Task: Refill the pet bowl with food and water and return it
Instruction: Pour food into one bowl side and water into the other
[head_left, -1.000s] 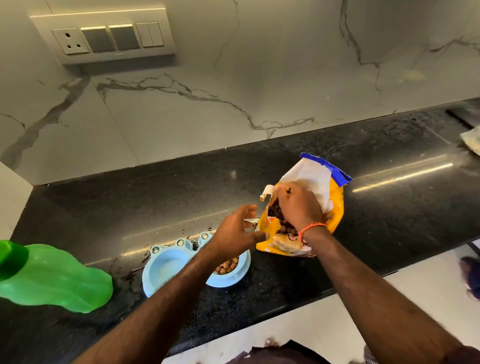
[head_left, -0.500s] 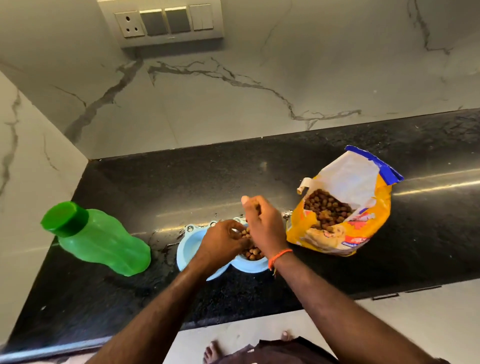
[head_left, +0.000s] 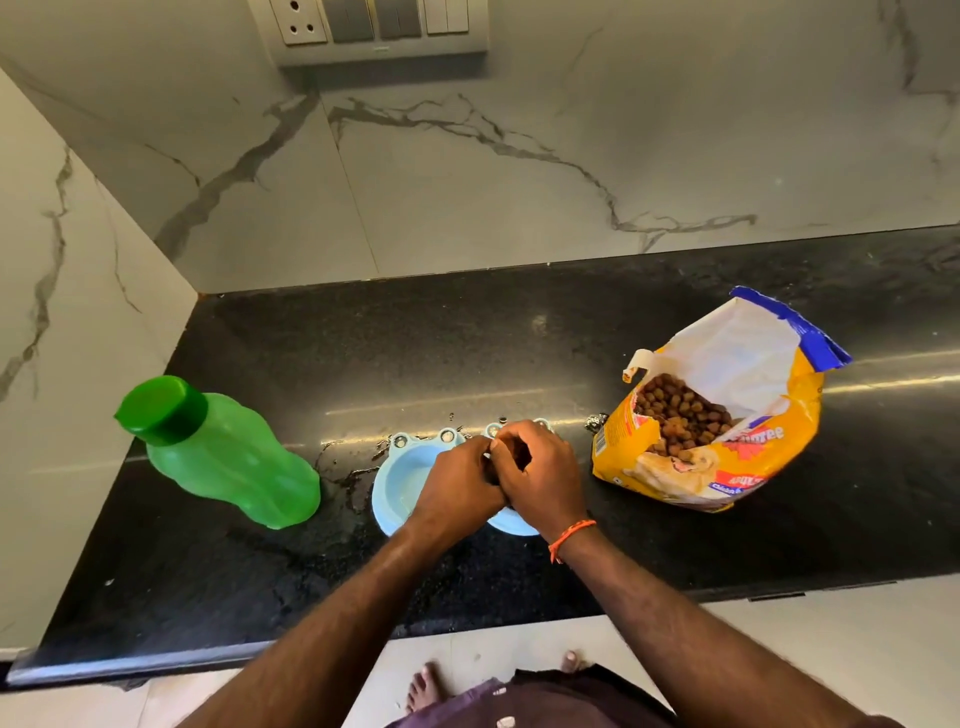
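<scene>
Both hands, left hand (head_left: 457, 486) and right hand (head_left: 540, 478), are curling together over the blue pet bowl (head_left: 402, 480) at frame centre; whether they are holding anything I cannot tell.

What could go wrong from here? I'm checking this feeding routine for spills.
The open food bag leans on its side, so kibble could slide out if bumped. Both hands, left hand and right hand, crowd over the blue pet bowl, so pieces might miss it. Water already wets the counter.
</scene>
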